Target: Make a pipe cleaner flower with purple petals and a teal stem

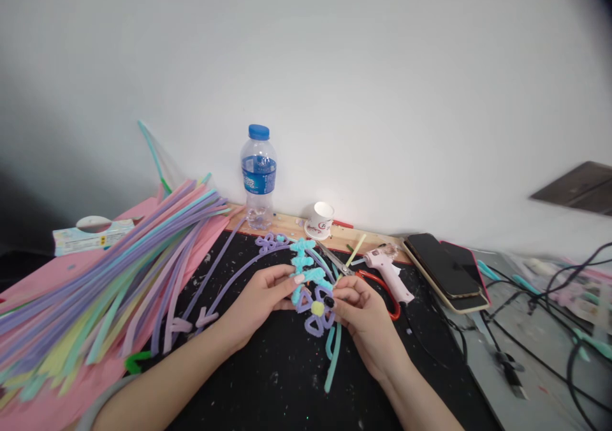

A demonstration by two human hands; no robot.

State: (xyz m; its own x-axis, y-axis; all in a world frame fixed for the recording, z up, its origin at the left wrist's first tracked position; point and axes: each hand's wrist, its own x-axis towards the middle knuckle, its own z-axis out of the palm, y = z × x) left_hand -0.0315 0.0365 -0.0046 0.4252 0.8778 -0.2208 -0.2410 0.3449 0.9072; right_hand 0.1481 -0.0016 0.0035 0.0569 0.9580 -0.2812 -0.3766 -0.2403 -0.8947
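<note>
Between my two hands is a pipe-cleaner flower (317, 308) with purple looped petals and a yellow centre. Turquoise pipe-cleaner shapes (302, 256) join it at the top. My left hand (273, 291) pinches the turquoise part from the left. On the other side, my right hand (354, 303) has its fingers closed on the flower's right edge, beside a small black piece (328, 301). A teal pipe cleaner (333, 357) hangs down below the flower. Just behind my right hand lie scissors (382, 283) with red handles.
A heap of coloured pipe cleaners (138, 259) covers pink paper at left. Behind stand a water bottle (259, 182) and a paper cup (320, 219). A glue gun (389, 270), phones (444, 265) and black cables (526, 303) lie at right. A small purple flower (271, 243) rests on the black mat.
</note>
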